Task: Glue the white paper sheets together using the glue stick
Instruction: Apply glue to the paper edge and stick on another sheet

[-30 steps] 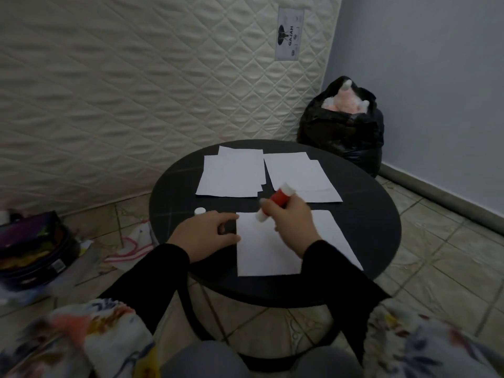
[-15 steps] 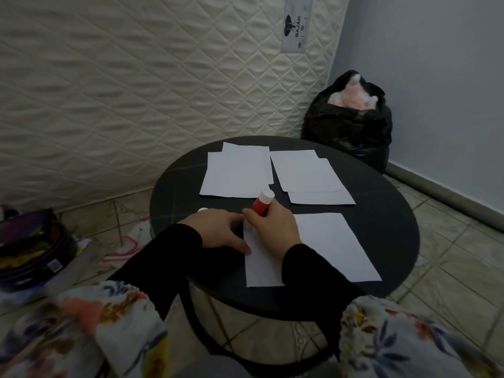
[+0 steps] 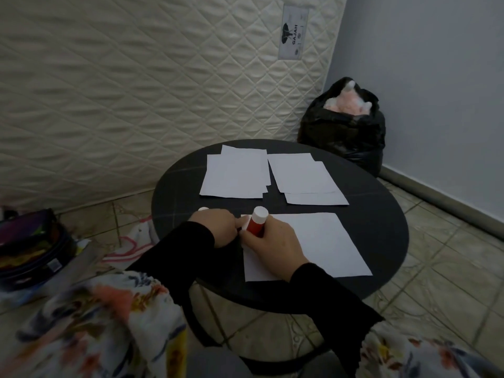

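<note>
Right hand: I see my right hand (image 3: 272,245) gripping the glue stick (image 3: 255,224), fingers wrapped round its red body, white end pointing up and away from me.
Glue stick: tilted, lower end down at the left edge of the near sheet (image 3: 313,245); the tip itself is hidden behind my fingers, so I can't tell whether it touches the paper.
Left hand: my left hand (image 3: 218,227) rests on the table (image 3: 381,230) just left of the sheet, fingers curled and reaching toward the sheet's far-left corner; whether they pinch the paper or only press beside it, I cannot tell.
Near sheet: flat on the table in front of me, partly under my right hand and sleeve.
Cap: a small white cap (image 3: 203,209) (mostly hidden) peeks out just beyond my left hand.
Other sheets: two loose stacks farther back, the left stack (image 3: 234,175) and the right stack (image 3: 305,178), side by side with a narrow gap between them.
Surroundings: quilted mattress (image 3: 136,91) leaning upright behind the table; black bag (image 3: 343,137) on the floor in the corner, something pink and white showing at its mouth.
</note>
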